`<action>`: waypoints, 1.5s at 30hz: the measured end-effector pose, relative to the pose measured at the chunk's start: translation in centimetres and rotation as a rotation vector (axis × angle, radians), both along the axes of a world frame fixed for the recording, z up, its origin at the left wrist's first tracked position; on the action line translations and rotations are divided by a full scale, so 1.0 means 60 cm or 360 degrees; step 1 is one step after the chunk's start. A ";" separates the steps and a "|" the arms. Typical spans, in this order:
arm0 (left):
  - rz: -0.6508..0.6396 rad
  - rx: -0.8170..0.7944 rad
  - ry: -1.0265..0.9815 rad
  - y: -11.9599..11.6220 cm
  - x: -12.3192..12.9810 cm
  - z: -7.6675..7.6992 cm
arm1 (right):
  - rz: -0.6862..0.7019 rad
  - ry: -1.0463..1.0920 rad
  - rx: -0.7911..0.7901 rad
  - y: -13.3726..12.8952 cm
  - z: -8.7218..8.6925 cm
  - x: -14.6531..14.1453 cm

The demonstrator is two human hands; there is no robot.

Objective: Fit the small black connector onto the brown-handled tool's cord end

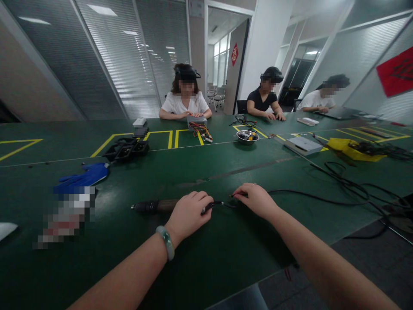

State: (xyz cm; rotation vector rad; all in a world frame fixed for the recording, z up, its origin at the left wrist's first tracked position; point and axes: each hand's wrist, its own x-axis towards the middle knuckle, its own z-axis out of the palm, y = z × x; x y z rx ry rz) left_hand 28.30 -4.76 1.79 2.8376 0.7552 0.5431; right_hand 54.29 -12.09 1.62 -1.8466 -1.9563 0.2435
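I see my left hand (190,212) with fingers clamped on a dark soldering iron (155,206) lying on the green bench (206,258), while my right hand (254,199) pinches its black cable (306,196) just beside.

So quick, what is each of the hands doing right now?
Left hand: closed over a dark soldering iron lying on the table.
Right hand: fingers pinched on the thin black cable.

Ceiling lights (101,9) are glowing above glass walls with closed blinds (119,64), while a long green table (200,168) with yellow markings is stretching toward an open doorway (222,60) and a white pillar (263,43)
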 end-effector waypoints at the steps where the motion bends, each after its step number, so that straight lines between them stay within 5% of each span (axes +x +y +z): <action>1: 0.0005 0.0003 -0.0004 0.001 0.002 -0.001 | -0.0018 0.0086 0.0025 -0.005 0.001 -0.003; 4: 0.0005 0.0014 -0.0005 0.004 0.004 -0.004 | -0.0026 0.0228 0.0111 -0.026 0.009 -0.015; 10: 0.0014 0.0027 -0.0034 0.006 0.004 -0.009 | 0.0127 -0.0039 0.0172 -0.050 0.023 -0.074; 17: -0.0022 0.0007 -0.0070 0.009 -0.002 -0.010 | -0.0042 0.0216 0.0097 -0.051 -0.016 -0.130; 45: 0.0012 0.0146 -0.0035 0.002 0.007 -0.009 | -0.0152 0.0362 0.0106 -0.035 -0.020 -0.112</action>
